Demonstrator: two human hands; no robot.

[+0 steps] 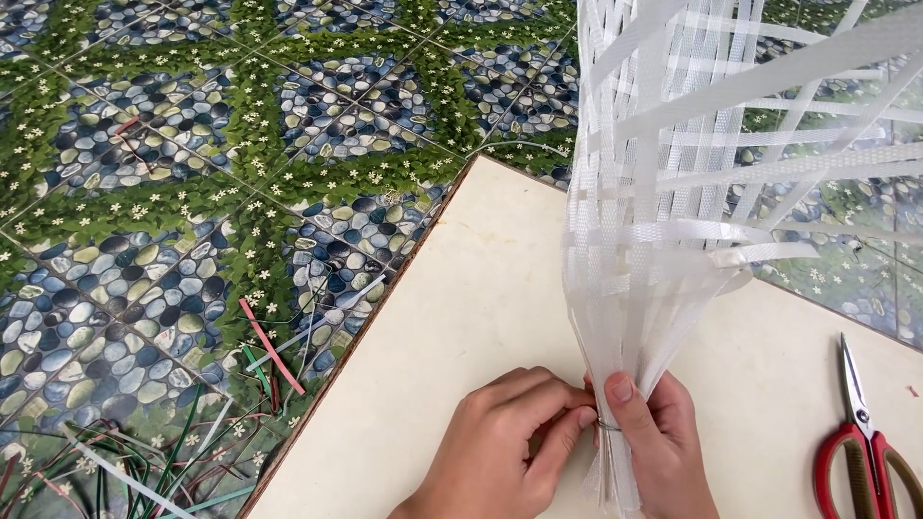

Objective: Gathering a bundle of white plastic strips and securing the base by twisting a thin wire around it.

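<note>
Both hands, left [500, 437] and right [654, 432], pinch the white strip bundle [635, 317], fingers curled.

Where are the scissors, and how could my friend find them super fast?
Start at the cream board lying on the pebble-patterned floor tiles. Go to its right edge, right of the right hand pinching the bundle of white woven strips. The scissors lie there alone, closed, with bright red handles and short silver blades, unlike the loose strip scraps on the floor at left.
</note>
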